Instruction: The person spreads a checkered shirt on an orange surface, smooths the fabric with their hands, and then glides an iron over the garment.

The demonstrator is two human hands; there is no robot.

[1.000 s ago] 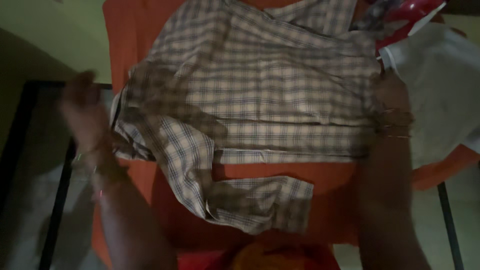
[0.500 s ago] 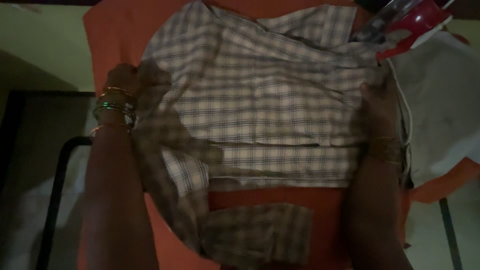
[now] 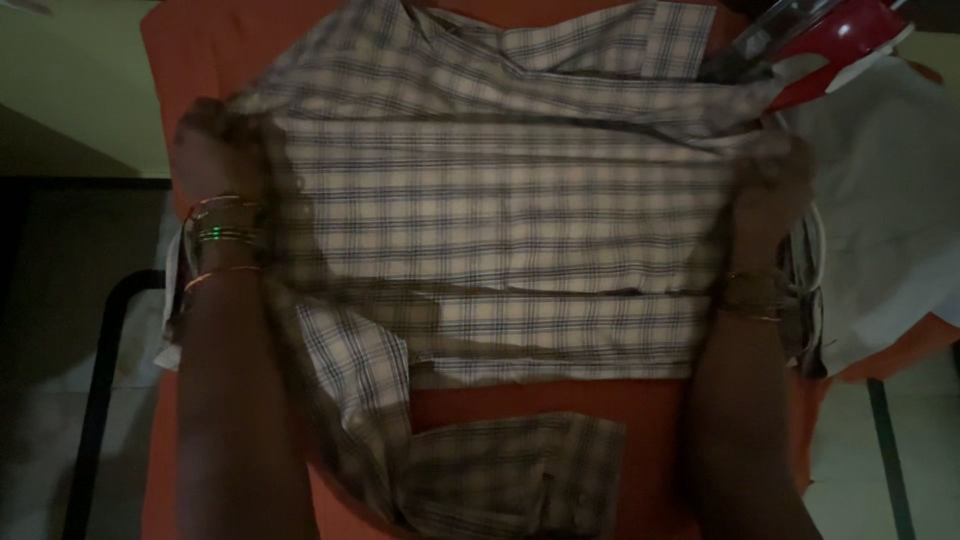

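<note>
A checked shirt (image 3: pixel 500 220) in cream with dark lines lies spread across an orange-covered board (image 3: pixel 540 420). One sleeve (image 3: pixel 500 480) trails down over the board's near part. My left hand (image 3: pixel 215 165), with bangles at the wrist, rests on the shirt's left edge. My right hand (image 3: pixel 770 185), also with bangles, presses on the shirt's right edge. Whether the fingers pinch the cloth or lie flat on it is hidden by dim light and blur.
A red and white iron (image 3: pixel 810 45) stands at the top right of the board. A white cloth (image 3: pixel 880 220) lies to the right of the shirt. A dark metal frame (image 3: pixel 95 400) runs along the left, with a pale floor beyond.
My left hand has come in from the left of the board onto the shirt's left edge. The shirt's body is now spread flatter and wider between both hands.
</note>
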